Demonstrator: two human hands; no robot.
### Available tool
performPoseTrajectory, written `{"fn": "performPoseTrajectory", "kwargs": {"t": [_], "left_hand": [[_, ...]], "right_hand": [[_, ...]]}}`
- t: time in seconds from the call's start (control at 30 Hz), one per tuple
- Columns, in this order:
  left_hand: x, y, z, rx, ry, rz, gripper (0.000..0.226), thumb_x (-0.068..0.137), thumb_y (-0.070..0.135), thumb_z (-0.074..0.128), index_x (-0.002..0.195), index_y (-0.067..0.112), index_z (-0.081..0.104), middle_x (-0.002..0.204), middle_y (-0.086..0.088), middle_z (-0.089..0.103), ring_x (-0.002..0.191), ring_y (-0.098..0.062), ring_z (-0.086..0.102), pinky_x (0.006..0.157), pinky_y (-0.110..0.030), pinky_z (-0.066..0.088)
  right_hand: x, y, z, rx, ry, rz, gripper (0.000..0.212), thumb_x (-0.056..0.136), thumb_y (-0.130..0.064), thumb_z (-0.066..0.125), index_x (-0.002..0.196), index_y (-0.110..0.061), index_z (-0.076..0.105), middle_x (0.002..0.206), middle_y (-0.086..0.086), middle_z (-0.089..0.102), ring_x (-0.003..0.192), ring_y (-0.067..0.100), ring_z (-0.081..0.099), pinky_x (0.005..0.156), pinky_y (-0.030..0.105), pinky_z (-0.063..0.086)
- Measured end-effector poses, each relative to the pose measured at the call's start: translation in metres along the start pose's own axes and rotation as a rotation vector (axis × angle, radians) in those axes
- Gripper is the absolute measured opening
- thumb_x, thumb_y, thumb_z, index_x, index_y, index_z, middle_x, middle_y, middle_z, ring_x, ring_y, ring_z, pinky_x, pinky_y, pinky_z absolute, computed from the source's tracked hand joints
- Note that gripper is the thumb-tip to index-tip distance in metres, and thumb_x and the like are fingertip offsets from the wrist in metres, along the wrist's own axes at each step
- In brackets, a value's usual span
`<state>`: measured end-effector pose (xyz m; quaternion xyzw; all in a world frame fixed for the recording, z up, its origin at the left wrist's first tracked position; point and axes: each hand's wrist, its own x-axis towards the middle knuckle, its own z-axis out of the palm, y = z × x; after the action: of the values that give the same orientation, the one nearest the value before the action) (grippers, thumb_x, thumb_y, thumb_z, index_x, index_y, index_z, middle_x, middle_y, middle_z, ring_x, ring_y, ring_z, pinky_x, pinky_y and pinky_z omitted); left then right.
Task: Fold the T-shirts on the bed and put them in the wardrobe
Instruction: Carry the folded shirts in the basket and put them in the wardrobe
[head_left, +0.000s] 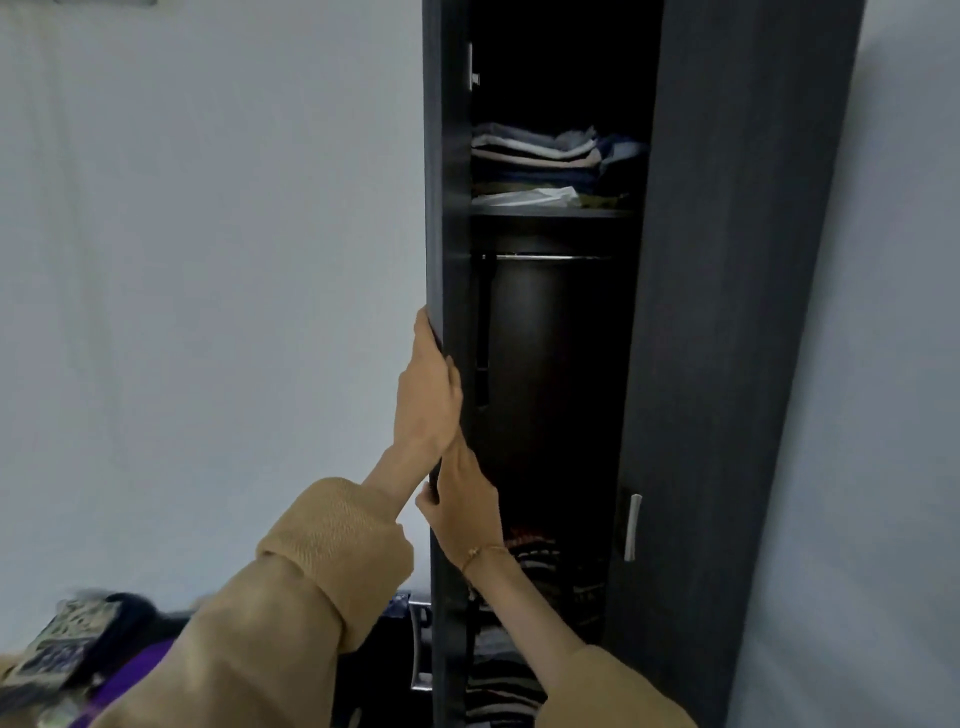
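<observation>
A tall dark wardrobe (727, 312) stands against the pale wall with its left door (448, 208) swung open, seen edge-on. My left hand (426, 395) grips the door's edge at mid height. Just below it, my right hand (462, 499) also holds that edge, thumb on the outside. On the upper shelf (550, 212) lies a stack of folded clothes (545, 161). Under the shelf a hanging rail (545, 256) crosses a dark, bare compartment. Striped folded clothes (540, 561) show at the bottom.
The right wardrobe door (675, 467) is closed, with a metal handle (631, 527). A heap of clothes, one purple (124, 680), lies at the lower left. A dark cabinet with a metal handle (418, 644) stands beside the wardrobe.
</observation>
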<state>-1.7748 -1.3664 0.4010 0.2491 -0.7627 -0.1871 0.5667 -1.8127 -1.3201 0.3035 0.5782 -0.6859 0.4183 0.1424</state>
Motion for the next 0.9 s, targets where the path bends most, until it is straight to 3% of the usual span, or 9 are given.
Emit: {"fn": "performPoseTrajectory", "kwargs": {"t": [0.17, 0.3, 0.43, 0.53, 0.63, 0.7, 0.77, 0.87, 0.9], "left_hand": [[-0.002, -0.003, 0.009, 0.051, 0.021, 0.082, 0.059, 0.1, 0.013, 0.043, 0.151, 0.012, 0.015, 0.116, -0.01, 0.063, 0.089, -0.022, 0.066, 0.077, -0.019, 0.046], [-0.002, 0.003, 0.023, 0.065, -0.009, 0.172, 0.063, 0.099, 0.022, 0.045, 0.152, 0.016, 0.011, 0.128, -0.008, 0.058, 0.104, -0.023, 0.063, 0.09, -0.027, 0.049], [0.0, 0.006, 0.049, 0.188, -0.098, 0.328, 0.073, 0.097, 0.046, 0.038, 0.15, 0.017, -0.003, 0.157, -0.006, 0.02, 0.142, -0.023, 0.028, 0.114, -0.033, 0.023], [0.005, 0.012, 0.082, 0.322, -0.15, 0.434, 0.076, 0.095, 0.056, 0.026, 0.143, 0.018, -0.02, 0.154, 0.0, -0.018, 0.143, -0.014, -0.012, 0.118, -0.037, 0.001], [0.009, 0.021, 0.121, 0.334, -0.212, 0.447, 0.076, 0.096, 0.056, 0.022, 0.141, 0.018, -0.026, 0.15, 0.0, -0.03, 0.14, -0.015, -0.024, 0.116, -0.039, -0.006], [0.012, 0.026, 0.145, 0.346, -0.231, 0.442, 0.076, 0.098, 0.053, 0.023, 0.14, 0.016, -0.029, 0.149, -0.003, -0.032, 0.139, -0.017, -0.028, 0.117, -0.042, -0.006], [0.017, 0.03, 0.171, 0.371, -0.233, 0.432, 0.076, 0.1, 0.049, 0.024, 0.139, 0.014, -0.031, 0.149, -0.006, -0.034, 0.139, -0.021, -0.029, 0.118, -0.046, -0.004], [0.026, 0.035, 0.213, 0.421, -0.204, 0.429, 0.078, 0.101, 0.045, 0.027, 0.137, 0.011, -0.033, 0.147, -0.011, -0.035, 0.139, -0.028, -0.028, 0.117, -0.05, -0.004], [0.029, 0.037, 0.226, 0.434, -0.18, 0.426, 0.078, 0.101, 0.044, 0.03, 0.139, 0.01, -0.029, 0.148, -0.012, -0.032, 0.139, -0.03, -0.025, 0.116, -0.051, -0.004]], "right_hand": [[-0.005, 0.014, 0.001, 0.043, 0.073, -0.018, 0.077, 0.084, -0.011, 0.054, 0.151, -0.015, 0.016, 0.153, -0.007, 0.028, 0.129, 0.008, 0.044, 0.096, 0.009, 0.034], [-0.012, 0.039, -0.011, 0.016, 0.087, -0.075, 0.079, 0.086, -0.011, 0.054, 0.15, -0.014, 0.008, 0.145, 0.001, 0.042, 0.112, 0.013, 0.059, 0.092, 0.012, 0.042], [-0.02, 0.073, -0.031, -0.024, 0.148, -0.075, 0.08, 0.086, -0.009, 0.061, 0.146, -0.008, 0.008, 0.133, 0.012, 0.054, 0.083, 0.017, 0.068, 0.078, 0.012, 0.047], [-0.027, 0.099, -0.051, -0.038, 0.155, -0.016, 0.071, 0.096, -0.017, 0.051, 0.145, -0.017, 0.0, 0.146, 0.0, 0.036, 0.105, 0.02, 0.063, 0.094, 0.016, 0.042], [-0.027, 0.131, -0.059, -0.088, 0.24, 0.053, 0.062, 0.093, -0.01, 0.055, 0.144, -0.006, 0.019, 0.143, 0.002, 0.038, 0.112, 0.016, 0.058, 0.1, 0.005, 0.024], [-0.024, 0.148, -0.062, -0.1, 0.286, 0.089, 0.061, 0.093, -0.008, 0.055, 0.144, -0.006, 0.021, 0.144, 0.003, 0.035, 0.127, 0.007, 0.04, 0.105, -0.002, 0.006], [-0.017, 0.17, -0.063, -0.135, 0.319, 0.106, 0.06, 0.094, -0.008, 0.053, 0.144, -0.009, 0.02, 0.144, 0.003, 0.037, 0.128, 0.009, 0.041, 0.107, 0.004, 0.016], [-0.001, 0.21, -0.063, -0.13, 0.363, 0.144, 0.06, 0.096, -0.008, 0.049, 0.146, -0.013, 0.016, 0.141, 0.009, 0.045, 0.121, 0.018, 0.055, 0.103, 0.033, 0.045], [0.005, 0.219, -0.064, -0.102, 0.339, 0.186, 0.061, 0.098, -0.012, 0.046, 0.146, -0.021, 0.01, 0.141, 0.006, 0.043, 0.12, 0.014, 0.054, 0.1, 0.031, 0.047]]}}
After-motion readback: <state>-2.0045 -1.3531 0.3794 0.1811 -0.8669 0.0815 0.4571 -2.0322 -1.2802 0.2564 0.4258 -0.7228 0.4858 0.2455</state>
